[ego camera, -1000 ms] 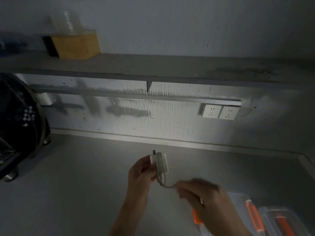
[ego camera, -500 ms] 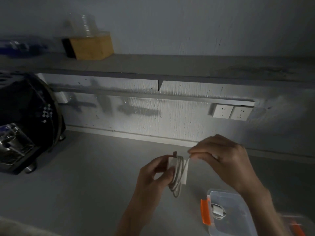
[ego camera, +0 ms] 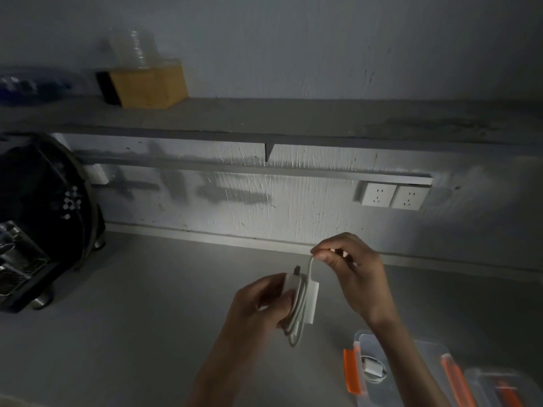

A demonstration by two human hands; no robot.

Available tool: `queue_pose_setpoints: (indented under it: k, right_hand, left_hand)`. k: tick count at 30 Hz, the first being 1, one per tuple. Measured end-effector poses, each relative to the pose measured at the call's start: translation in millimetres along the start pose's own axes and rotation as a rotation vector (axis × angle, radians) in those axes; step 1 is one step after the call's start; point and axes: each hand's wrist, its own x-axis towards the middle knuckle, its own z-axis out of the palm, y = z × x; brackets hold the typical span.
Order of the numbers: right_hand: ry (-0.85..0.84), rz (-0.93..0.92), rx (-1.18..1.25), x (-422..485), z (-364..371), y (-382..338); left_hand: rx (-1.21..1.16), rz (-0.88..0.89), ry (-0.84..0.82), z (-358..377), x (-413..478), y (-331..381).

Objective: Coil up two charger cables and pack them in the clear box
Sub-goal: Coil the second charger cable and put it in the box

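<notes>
Second charger cable (ego camera: 298, 312): now nearly all wound round its plug, left hand (ego camera: 261, 306) clamping the loops, right hand (ego camera: 349, 268) pinching the raised tail; first coil already in clear box (ego camera: 423, 352).

two hands (ego camera: 264, 306), two chargers (ego camera: 304, 301), two sockets (ego camera: 377, 195)

shelf (ego camera: 293, 118): running along the wall above the counter
wooden block (ego camera: 147, 86): sitting on the shelf at the left, next to the wall
clear plastic cups (ego camera: 133, 48): standing stacked behind the block
wall sockets (ego camera: 392, 196): sitting side by side under the rail, right of centre
black appliance (ego camera: 38, 218): standing on the grey counter (ego camera: 132, 304) at the far left
</notes>
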Motion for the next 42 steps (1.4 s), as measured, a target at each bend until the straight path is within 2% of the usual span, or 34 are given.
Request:
queue_pose_setpoints:
  k: [4,10,13,17,22,27,36,40,42]
  right_hand:
    - [-0.044,0.250,0.195,-4.7,11.9,6.5]
    - [-0.066,0.422,0.433,-28.7,27.3,7.2]
    - [0.004,0.494,0.380,-40.2,30.4,6.6]
    - [-0.007,0.522,0.307,-55.1,33.3,3.7]
    - [0.083,0.564,0.309,-66.3,40.4,-3.7]
    - [0.094,0.552,0.295,-75.3,45.9,-11.6]
    - [0.210,0.422,0.175,-87.9,49.3,-22.5]
    - [0.174,0.326,0.063,-95.0,56.4,-27.1]
    - [0.168,0.277,-0.003,-98.3,60.3,-27.2]
  left_hand:
    - [-0.065,0.028,-0.043,1.7,6.7,3.9]
    - [-0.192,0.032,-0.031,2.2,13.9,-1.2]
    - [-0.246,0.016,-0.014,5.7,16.0,-10.4]
    - [-0.377,0.007,0.019,13.0,20.1,-23.9]
    - [-0.490,-0.004,0.087,15.7,32.9,-39.2]
    - [-0.656,0.004,0.003,20.5,31.6,-42.8]
    - [-0.788,-0.001,0.164,27.9,20.6,-56.6]
    - [-0.943,-0.158,0.229,20.1,16.6,-62.7]
    - [-1.015,-0.238,0.199,16.6,13.5,-62.2]
